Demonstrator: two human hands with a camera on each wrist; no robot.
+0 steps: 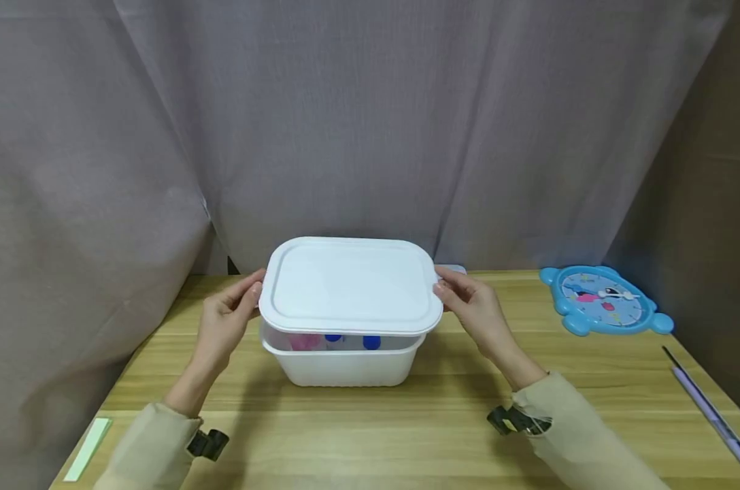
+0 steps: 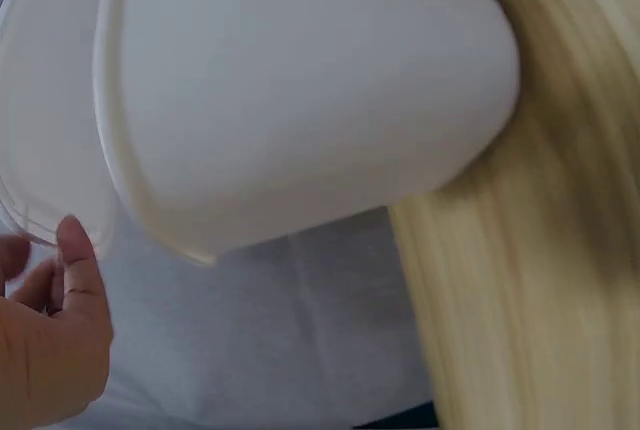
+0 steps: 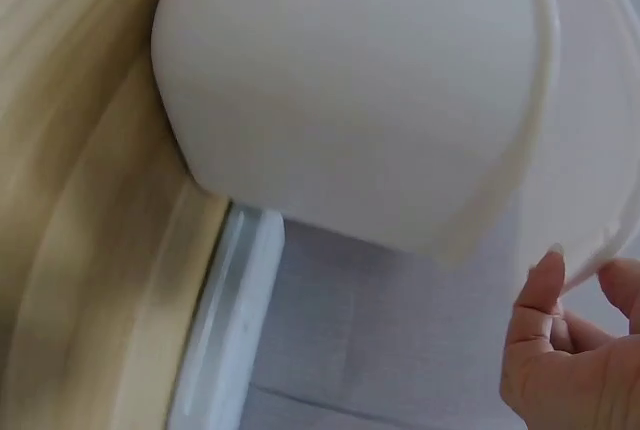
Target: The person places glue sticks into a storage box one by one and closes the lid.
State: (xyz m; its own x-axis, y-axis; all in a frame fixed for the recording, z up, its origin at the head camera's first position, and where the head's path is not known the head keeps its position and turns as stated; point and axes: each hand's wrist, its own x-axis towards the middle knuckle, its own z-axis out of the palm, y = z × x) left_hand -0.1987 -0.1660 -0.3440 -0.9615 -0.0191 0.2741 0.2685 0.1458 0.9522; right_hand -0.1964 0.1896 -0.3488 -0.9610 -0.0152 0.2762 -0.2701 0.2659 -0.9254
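Observation:
A white lid (image 1: 353, 286) hovers above a white plastic box (image 1: 348, 368), with a gap along the front. My left hand (image 1: 223, 316) pinches the lid's left edge between thumb and fingers. At the opposite edge, my right hand (image 1: 475, 306) pinches it the same way. Through the gap show a pink item (image 1: 305, 341) and two blue caps, one a blue cap (image 1: 372, 342); the rest of the contents is hidden. Both wrist views show the box's side wall (image 2: 310, 80) below the lid, and the fingers at the lid's rim.
A blue clock (image 1: 605, 299) lies at the right rear of the wooden table (image 1: 345, 435). A thin purple-and-black stick (image 1: 709, 408) lies near the right edge, a pale green strip (image 1: 88, 449) at the front left. Behind the box, a pale flat object (image 3: 228, 320) is partly hidden. Grey curtain (image 1: 345, 122) hangs behind.

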